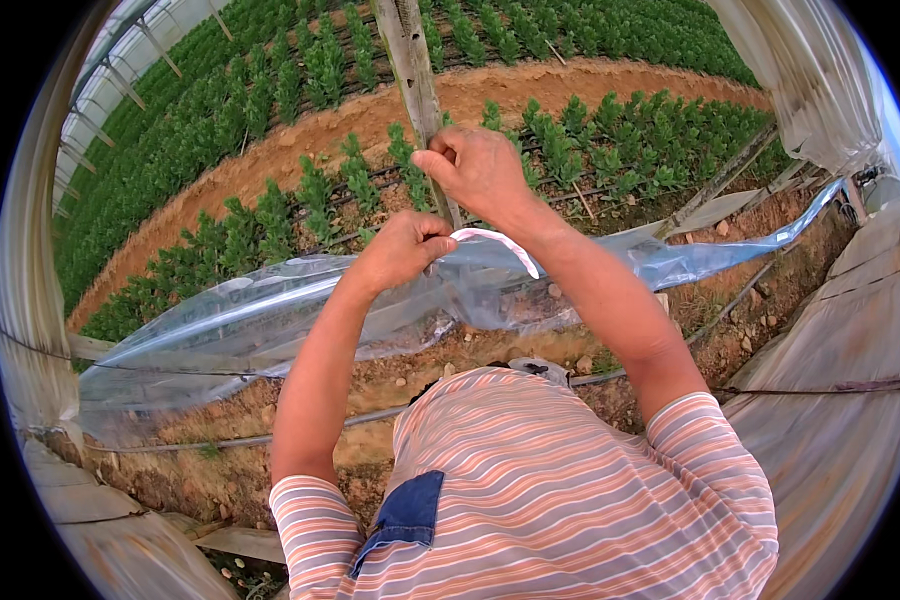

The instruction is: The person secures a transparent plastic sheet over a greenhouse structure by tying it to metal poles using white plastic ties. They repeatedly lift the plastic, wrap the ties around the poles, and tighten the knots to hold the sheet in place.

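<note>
A weathered wooden post (412,75) stands upright in front of me. My left hand (405,251) is at the post's lower part, thumb and forefinger pinching a pale pink-white strip (499,238) whose loose end curves away to the right. My right hand (480,169) is higher, against the post's right side, with its fingers curled and thumb bent towards them; whether it holds anything between them cannot be seen. Below both hands, clear plastic sheeting (285,300) spans from left to right, gathered near the post's foot.
Rows of green plants (255,232) grow in soil beyond the sheeting, with a bare earth path (270,157) between beds. Translucent plastic curtains hang at left (37,225) and right (817,82). A wooden brace (720,180) slants at right. A thin pipe (232,444) runs along the stony ground.
</note>
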`<state>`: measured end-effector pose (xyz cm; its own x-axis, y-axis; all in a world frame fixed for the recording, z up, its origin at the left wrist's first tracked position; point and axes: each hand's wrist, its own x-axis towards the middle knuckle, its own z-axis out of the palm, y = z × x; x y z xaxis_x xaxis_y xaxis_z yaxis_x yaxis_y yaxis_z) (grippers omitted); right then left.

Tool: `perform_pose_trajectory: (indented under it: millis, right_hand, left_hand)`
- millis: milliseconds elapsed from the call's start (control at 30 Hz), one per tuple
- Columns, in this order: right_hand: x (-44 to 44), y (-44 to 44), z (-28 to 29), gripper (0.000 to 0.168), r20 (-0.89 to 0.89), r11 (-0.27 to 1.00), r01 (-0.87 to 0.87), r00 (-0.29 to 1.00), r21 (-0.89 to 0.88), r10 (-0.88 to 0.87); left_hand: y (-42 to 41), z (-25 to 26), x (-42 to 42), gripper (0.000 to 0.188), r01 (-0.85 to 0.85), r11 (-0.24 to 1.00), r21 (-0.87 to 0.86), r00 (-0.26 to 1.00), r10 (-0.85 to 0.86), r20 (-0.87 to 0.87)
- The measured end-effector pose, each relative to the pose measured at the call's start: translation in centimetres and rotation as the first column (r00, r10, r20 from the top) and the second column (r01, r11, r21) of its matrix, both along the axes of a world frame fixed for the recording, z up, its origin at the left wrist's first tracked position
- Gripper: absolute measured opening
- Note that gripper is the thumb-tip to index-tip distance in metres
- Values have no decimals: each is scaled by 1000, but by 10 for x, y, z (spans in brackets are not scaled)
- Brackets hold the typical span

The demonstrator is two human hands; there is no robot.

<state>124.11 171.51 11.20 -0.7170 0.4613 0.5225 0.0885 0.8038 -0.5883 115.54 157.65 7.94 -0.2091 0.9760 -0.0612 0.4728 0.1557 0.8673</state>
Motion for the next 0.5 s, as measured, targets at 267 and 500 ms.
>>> perform_pose_trajectory:
  millis: [267, 500]
  right_hand:
    - [86, 61, 43, 18, -862, -211, -838, 468, -503, 196]
    - [239, 38, 59, 21, -331, -233, -816, -55, -529, 942]
  left_hand:
    - [3, -3, -9, 14, -133, 991, -8, 991, 133, 17]
    - [34, 19, -4, 17, -55, 998, 43, 995, 58, -86]
